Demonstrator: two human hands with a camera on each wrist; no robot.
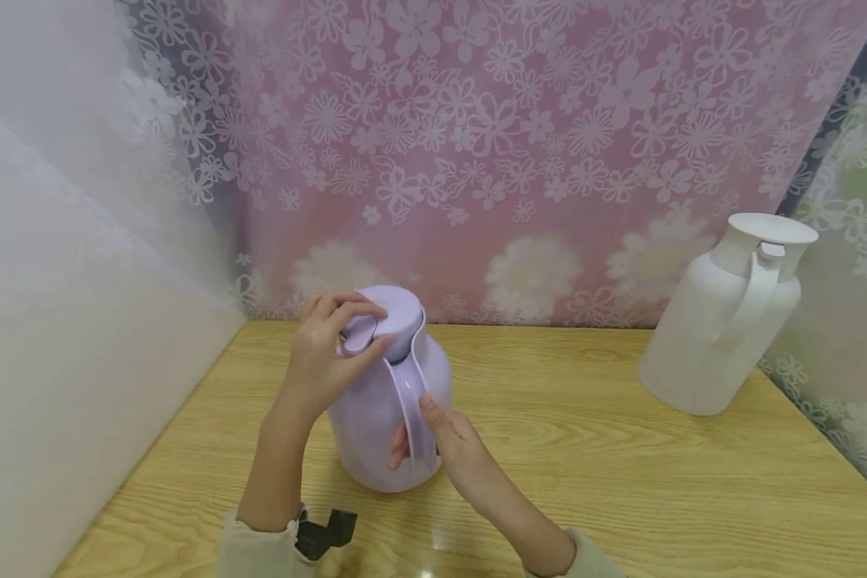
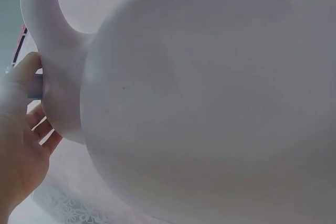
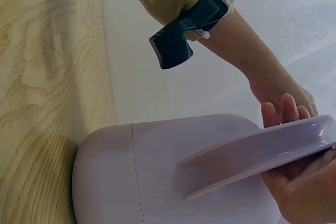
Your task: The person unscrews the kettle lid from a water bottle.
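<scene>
A lilac thermos jug [image 1: 364, 441] stands upright on the wooden table. My left hand [image 1: 319, 349] is on its round lid [image 1: 399, 311], fingers over the left side and thumb at the near edge. Lower down, my right hand [image 1: 462, 453] grips the jug's handle [image 1: 421, 417], with the thumb along the outside and fingers passing through to the other side. The right wrist view shows those fingertips [image 3: 289, 109] past the grooved handle. In the left wrist view the jug's body [image 2: 210, 98] fills most of the picture, with my left hand [image 2: 21, 140] at its neck.
A white jug [image 1: 718, 345] with a wide rim and its own handle stands at the right of the wooden table [image 1: 563, 482]. Flowered curtain [image 1: 506, 120] hangs along the back edge. A pale wall [image 1: 94, 305] borders the left side. My left wrist carries a black camera mount [image 1: 325, 534].
</scene>
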